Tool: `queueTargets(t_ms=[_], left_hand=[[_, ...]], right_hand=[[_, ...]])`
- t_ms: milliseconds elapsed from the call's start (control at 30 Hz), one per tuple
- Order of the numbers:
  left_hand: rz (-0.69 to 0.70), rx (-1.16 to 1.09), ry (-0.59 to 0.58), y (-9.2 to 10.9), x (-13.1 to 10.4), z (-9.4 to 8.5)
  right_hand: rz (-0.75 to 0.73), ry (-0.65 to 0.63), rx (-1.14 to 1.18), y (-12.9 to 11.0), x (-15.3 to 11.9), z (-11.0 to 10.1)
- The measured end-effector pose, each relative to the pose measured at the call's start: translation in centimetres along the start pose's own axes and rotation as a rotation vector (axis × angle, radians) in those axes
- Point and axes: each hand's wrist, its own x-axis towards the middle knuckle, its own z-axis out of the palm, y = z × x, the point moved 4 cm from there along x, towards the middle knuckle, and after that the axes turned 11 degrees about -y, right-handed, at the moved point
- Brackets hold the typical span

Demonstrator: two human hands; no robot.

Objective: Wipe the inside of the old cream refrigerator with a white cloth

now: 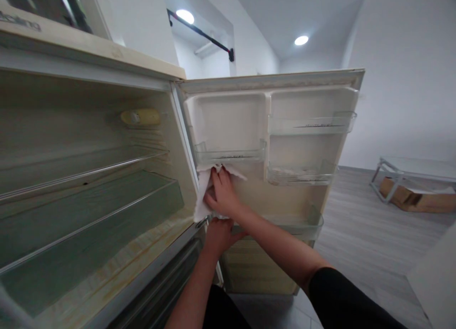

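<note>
Nearest to us, our 2 forearms reach up from the bottom of the view toward the hinge side of an open fridge door (270, 144). Our left hand (219, 236) sits lower, at the bottom inner corner of the door where it meets the fridge body. Its fingers curl around the edge there, though we cannot tell how firmly they grip. Our right hand (223, 192) is just above it, palm flat and fingers spread, pressing a white cloth (202, 191) against the inner door panel.

The cloth hangs roughly upright along the hinge edge, its long axis running top to bottom. Its upper end spreads out sideways under the fingertips, just below the lowest left door shelf (231, 154). The cloth lies directly under the right hand and just above the left, so the right hand is the one on it; the bare yellowed panel stretches away to the right of the hand, toward the door's free edge.

Further out, the door carries 3 more clear shelves: one high on the right (311, 122), one at mid height (301, 173), and a wide one low down (302, 222). To the left, the fridge interior (89, 186) stands open with glass shelves and a stained floor, and a yellowish lamp cover (140, 117) sits on the back wall.

Farthest away, across the grey floor (359, 234), a low white frame (399, 174) stands over flattened cardboard (415, 198).
</note>
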Motion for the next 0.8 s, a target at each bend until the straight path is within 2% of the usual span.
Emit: queueTargets(t_ms=[133,267,400,533,633,700,800], left_hand=[[0.003,0.050,-0.029,-0.1,0.0,0.0],[-0.010,0.096,-0.026,-0.4,-0.1,-0.1],[-0.001,0.092,-0.029,-0.4,-0.3,-0.2],[0.009,0.097,-0.013,-0.1,-0.3,-0.3],[0.018,0.099,-0.008,0.0,-0.2,-0.3],[0.029,0.089,0.002,0.1,-0.2,-0.3],[0.040,0.073,0.009,0.0,-0.3,-0.3]], right_hand=[[0.071,-0.156,-0.098,0.1,2.6,0.7],[0.055,-0.215,-0.233,2.6,1.9,0.1],[0.152,-0.139,-0.295,5.5,-0.5,-1.9],[0.209,-0.047,-0.345,6.2,-2.8,-3.7],[0.171,-0.038,-0.414,6.2,-4.1,-3.9],[0.088,-0.102,-0.448,6.9,-5.1,-3.4],[-0.052,-0.203,-0.498,9.1,-7.1,-3.3]])
